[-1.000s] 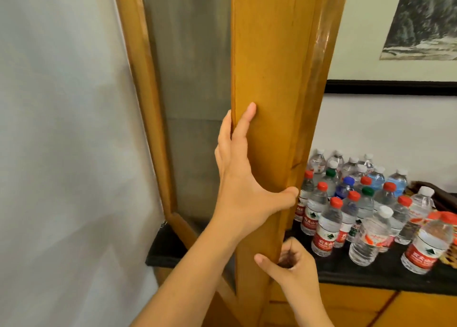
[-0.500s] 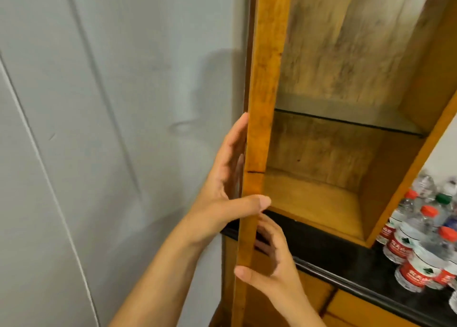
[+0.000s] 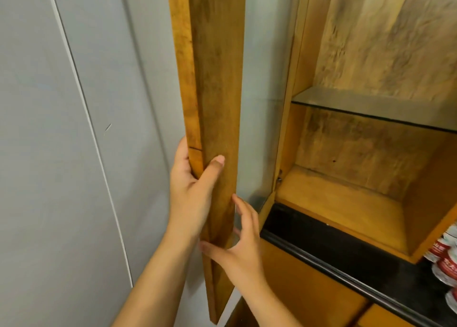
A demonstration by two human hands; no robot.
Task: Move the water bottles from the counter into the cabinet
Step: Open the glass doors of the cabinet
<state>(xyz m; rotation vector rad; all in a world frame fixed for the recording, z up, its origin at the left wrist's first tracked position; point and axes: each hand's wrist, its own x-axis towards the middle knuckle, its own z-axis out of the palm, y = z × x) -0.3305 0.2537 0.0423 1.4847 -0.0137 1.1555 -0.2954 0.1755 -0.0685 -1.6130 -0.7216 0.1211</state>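
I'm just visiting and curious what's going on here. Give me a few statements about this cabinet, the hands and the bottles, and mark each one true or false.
1. The cabinet door is swung open. True.
2. The left hand grips the door's wooden edge. True.
3. The right hand carries a water bottle. False: it holds nothing, its fingers spread against the door's lower part.
4. Bottles already stand on the cabinet's bottom shelf. False: no bottles show on it.
5. Water bottles show at the right edge, on the black counter. True.
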